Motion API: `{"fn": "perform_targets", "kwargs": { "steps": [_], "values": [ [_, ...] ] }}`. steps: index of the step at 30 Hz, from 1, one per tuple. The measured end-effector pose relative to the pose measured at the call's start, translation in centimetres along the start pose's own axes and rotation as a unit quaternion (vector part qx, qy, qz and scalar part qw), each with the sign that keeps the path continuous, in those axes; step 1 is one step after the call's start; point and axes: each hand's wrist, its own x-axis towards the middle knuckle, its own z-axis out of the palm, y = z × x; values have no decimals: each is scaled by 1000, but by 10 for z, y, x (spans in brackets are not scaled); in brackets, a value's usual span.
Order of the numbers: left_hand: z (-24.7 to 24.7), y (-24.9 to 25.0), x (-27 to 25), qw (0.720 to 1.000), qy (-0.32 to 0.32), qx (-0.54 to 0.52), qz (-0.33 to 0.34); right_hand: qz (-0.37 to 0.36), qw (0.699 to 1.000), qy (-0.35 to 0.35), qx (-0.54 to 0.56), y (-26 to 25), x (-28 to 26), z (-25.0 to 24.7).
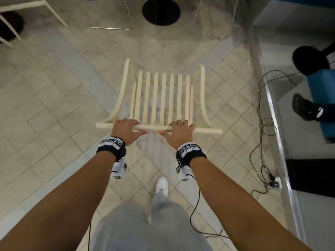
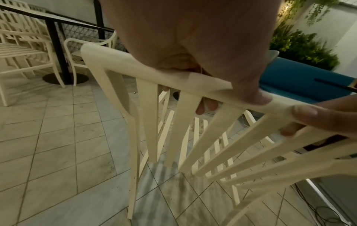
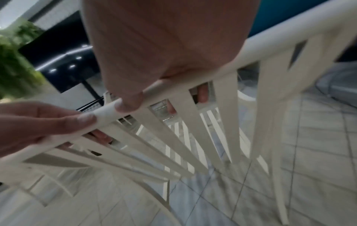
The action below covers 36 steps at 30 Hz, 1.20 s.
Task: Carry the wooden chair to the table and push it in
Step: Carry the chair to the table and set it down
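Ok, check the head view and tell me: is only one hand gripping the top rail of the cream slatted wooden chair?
No, the left hand and the right hand both grip the cream slatted wooden chair's top rail.

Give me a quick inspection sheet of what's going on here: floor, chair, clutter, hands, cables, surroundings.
Surface: pale tiled floor, laid partly on the diagonal.
Job's things: cream slatted chair, held by its top rail; whether its legs touch the floor cannot be told. A round black table base lies ahead.
Clutter: nothing seen on the floor around the chair.
Hands: left hand and right hand both grip the top rail, fingers curled between the slats.
Cables: a black cable loops over the floor at the right; thin wires hang from both wrist units.
Surroundings: more cream chairs, a blue bench, green plants, another person's shoe at the right.
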Motion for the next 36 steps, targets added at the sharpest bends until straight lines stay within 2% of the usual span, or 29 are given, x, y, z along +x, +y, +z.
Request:
{"fn": "perform_targets", "kwargs": {
  "steps": [5,11,19,25,30,32,36],
  "values": [
    [10,0,5,995,38,88,31,-15,998,54,-13,5,0,4],
    [9,-4,31,988,70,128,54,-19,996,84,-8,9,31,-1],
    [-19,-8,133,989,89,92,75,-39,990,121,57,23,135,-24],
    [-54,-13,226,990,77,88,76,-24,990,114,79,25,228,-48],
    [-83,-16,287,996,27,50,75,-3,995,69,70,20,289,-70],
    [-92,-22,303,994,43,29,92,5,997,68,46,20,310,-78],
    [-101,-39,301,980,133,-13,147,21,998,52,18,24,348,-95]
  ]
}}
